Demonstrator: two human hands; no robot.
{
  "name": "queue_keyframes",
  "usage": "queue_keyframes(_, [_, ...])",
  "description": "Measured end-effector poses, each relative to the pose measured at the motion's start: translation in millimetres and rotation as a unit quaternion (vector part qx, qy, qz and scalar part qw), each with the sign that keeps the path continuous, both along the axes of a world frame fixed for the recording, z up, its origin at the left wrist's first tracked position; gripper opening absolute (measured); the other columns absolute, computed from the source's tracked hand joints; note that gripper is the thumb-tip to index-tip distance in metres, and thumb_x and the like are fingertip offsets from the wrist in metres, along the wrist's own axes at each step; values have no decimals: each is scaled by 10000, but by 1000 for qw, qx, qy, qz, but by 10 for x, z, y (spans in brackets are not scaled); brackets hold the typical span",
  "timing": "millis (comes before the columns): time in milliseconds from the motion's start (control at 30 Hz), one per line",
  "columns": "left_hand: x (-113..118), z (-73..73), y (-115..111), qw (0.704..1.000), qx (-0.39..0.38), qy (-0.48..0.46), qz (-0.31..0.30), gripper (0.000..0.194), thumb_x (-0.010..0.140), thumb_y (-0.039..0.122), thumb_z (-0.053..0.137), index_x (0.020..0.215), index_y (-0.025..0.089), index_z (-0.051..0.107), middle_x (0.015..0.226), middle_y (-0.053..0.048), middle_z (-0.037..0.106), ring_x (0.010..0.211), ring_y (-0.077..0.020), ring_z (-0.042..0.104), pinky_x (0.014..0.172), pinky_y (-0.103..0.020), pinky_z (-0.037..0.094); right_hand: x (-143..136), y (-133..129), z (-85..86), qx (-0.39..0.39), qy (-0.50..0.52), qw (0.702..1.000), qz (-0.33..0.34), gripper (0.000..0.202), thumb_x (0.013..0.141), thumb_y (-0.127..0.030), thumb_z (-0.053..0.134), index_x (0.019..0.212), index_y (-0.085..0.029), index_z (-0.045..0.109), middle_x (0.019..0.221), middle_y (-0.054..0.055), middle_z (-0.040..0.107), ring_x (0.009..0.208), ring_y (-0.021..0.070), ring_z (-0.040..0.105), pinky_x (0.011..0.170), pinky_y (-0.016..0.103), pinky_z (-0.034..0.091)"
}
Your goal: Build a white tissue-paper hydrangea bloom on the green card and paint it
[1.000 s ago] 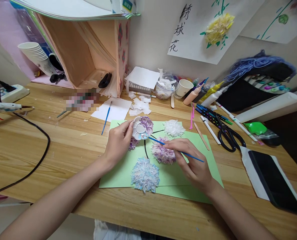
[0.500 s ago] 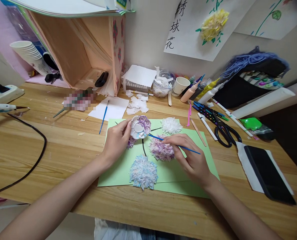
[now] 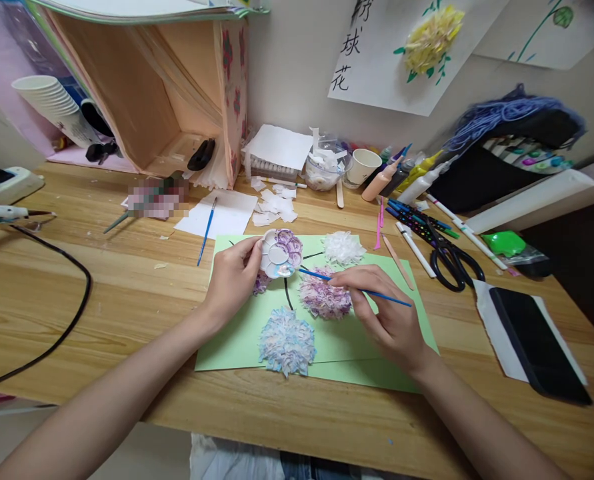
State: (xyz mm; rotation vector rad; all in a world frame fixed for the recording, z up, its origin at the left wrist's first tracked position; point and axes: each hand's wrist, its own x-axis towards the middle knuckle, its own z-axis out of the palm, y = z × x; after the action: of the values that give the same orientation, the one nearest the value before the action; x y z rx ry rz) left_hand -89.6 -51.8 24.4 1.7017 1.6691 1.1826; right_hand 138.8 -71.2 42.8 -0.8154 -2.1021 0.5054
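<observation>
Obs.: the brush (image 3: pixel 314 274) has just come off the paint and out over the rim of the palette (image 3: pixel 275 255); I judge the dip is broken off for now.

Left hand (image 3: pixel 231 277): thumb and fingers clamped on the palette, raised over the green paper (image 3: pixel 237 347). Purple stains its far right wells; pale blue and white paint sits near the lower rim.

Right hand (image 3: pixel 394 327): fingers closed on the brush, tip toward the palette. Whether the bristles carry paint, I cannot tell.

Left of the right hand, the pink-purple flower (image 3: pixel 323 300); beyond its fingers, the white flower (image 3: pixel 344 248); nearer me, between the forearms, the blue-white flower (image 3: pixel 287 343).

Writing: beyond the right hand, the wall sheet (image 3: pixel 381 80) reads 球 and 花; the character above is cut off. I can read no brand.
</observation>
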Motion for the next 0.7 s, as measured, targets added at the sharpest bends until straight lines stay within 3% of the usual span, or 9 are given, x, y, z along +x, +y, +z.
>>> queue_keyframes(133, [-3, 1, 0, 1000, -3, 7, 0, 298, 895, 325, 457, 902, 154, 701, 651, -1, 652, 566, -125, 538, 521, -215, 374, 1, 4, -3, -16, -10, 999, 26, 287, 839, -43, 453, 1040, -207, 576, 931, 47, 650, 926, 172, 574, 797, 321, 470])
queue_keyframes(700, [-3, 1, -3, 1000, -10, 18, -5, 322, 900, 345, 442, 917, 157, 703, 701, -15, 682, 586, -139, 551, 531, -218, 379, -1, 22, 2, -8, -21, 1000, 8, 271, 853, -83, 447, 1036, -232, 580, 914, 52, 665, 897, 194, 595, 758, 353, 491])
